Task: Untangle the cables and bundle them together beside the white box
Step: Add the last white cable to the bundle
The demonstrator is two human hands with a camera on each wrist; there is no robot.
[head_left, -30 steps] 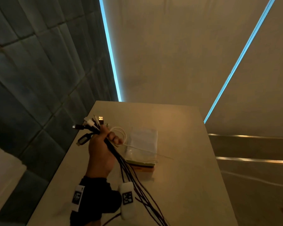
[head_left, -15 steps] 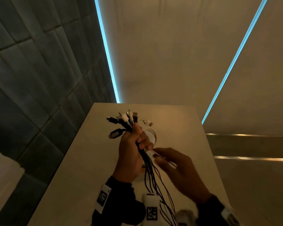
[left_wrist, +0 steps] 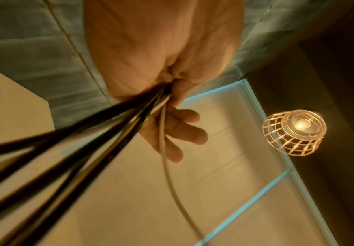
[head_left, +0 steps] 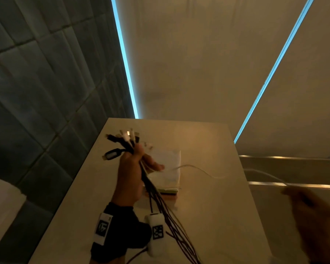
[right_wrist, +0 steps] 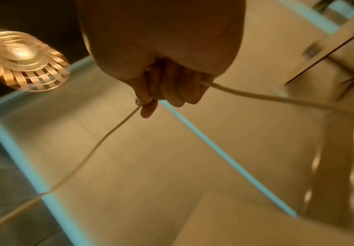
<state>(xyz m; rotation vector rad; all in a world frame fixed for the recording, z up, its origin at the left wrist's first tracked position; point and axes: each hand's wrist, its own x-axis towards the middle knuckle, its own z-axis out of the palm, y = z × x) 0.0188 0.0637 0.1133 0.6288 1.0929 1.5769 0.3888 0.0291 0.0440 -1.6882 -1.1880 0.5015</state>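
My left hand (head_left: pixel 133 168) grips a bundle of mostly black cables (head_left: pixel 160 204) above the table, their plugs (head_left: pixel 122 139) fanning out over the fist and the rest trailing down toward me. In the left wrist view the black cables (left_wrist: pixel 83 141) leave the palm of my left hand (left_wrist: pixel 167 93). One white cable (head_left: pixel 196 167) runs from that fist to the right, where my right hand (head_left: pixel 301 199), blurred, holds it beyond the table's edge. The right wrist view shows my right hand (right_wrist: pixel 163 89) with fingers curled round the white cable (right_wrist: pixel 256 95). The white box (head_left: pixel 170 168) lies on the table behind my left hand.
The beige table (head_left: pixel 208 216) stands against a dark padded wall (head_left: pixel 36 92) on the left. A step with metal strips (head_left: pixel 293 184) runs along the right. A lit wire-cage lamp (left_wrist: pixel 294 131) hangs overhead.
My right hand has swung from the bundle out to the right, drawing the white cable with it. The left hand has stayed raised with the bundle.
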